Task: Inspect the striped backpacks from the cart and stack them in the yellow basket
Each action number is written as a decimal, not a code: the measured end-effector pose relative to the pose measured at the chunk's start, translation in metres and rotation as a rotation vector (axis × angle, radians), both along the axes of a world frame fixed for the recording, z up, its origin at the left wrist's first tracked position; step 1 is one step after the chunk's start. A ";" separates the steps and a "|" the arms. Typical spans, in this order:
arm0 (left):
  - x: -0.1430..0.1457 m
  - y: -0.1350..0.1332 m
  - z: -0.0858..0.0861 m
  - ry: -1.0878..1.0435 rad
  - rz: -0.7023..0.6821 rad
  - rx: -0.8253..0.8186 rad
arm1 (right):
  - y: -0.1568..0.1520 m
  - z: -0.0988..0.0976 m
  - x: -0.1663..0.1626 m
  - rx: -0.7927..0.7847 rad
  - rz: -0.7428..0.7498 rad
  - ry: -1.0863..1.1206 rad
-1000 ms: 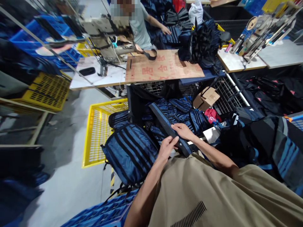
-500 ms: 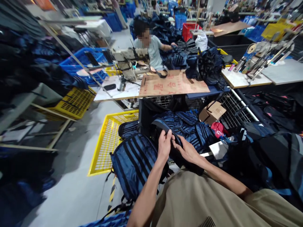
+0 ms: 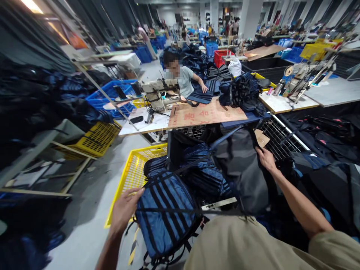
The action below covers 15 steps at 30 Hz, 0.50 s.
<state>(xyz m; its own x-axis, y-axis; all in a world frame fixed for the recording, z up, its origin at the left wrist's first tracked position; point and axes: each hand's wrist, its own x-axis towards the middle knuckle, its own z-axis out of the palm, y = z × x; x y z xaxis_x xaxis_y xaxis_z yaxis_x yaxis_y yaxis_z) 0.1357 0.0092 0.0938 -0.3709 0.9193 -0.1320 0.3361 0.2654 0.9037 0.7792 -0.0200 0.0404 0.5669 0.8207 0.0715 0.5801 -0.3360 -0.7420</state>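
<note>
Sewing table (image 3: 156,123), one, white-topped. Stands beyond me; its near edge runs across my view.

Board (image 3: 208,114), one, flat along that near edge, right of the machine; probably laid there to widen the smooth working surface.

Crate (image 3: 149,148), one, yellow, on the floor before the left part of the table's near edge; placed, I judge, within easy reach of my left side.

Dark bag (image 3: 249,168), one, grey and black, before the right part of the table's near edge. Held out by its right border, apparently to spread it and keep its straps from bunching.

Backpack (image 3: 168,213), one, blue with black stripes, overlapping the crate's right side; whether the crate bears its weight I cannot tell.

Sewing machine (image 3: 160,92), one, on the table's left part.

Cardboard box (image 3: 261,138), one, partly hidden behind the dark bag's upper right edge.

Right hand (image 3: 266,159), mine, fingers clamped on the dark bag's right border.

Left hand (image 3: 128,204), mine, fingers bent at the backpack's upper left corner, where a thin strap (image 3: 194,164) arrives; I cannot tell which they pinch, if either.
</note>
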 end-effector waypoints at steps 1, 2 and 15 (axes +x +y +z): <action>-0.001 0.001 -0.005 0.092 0.019 -0.005 | -0.002 0.002 -0.005 0.028 0.025 0.034; 0.006 0.002 -0.011 0.177 0.028 0.009 | -0.005 0.005 -0.015 0.064 0.053 0.072; 0.252 -0.029 0.017 -0.647 -0.272 0.079 | -0.100 -0.029 -0.210 0.192 0.764 0.170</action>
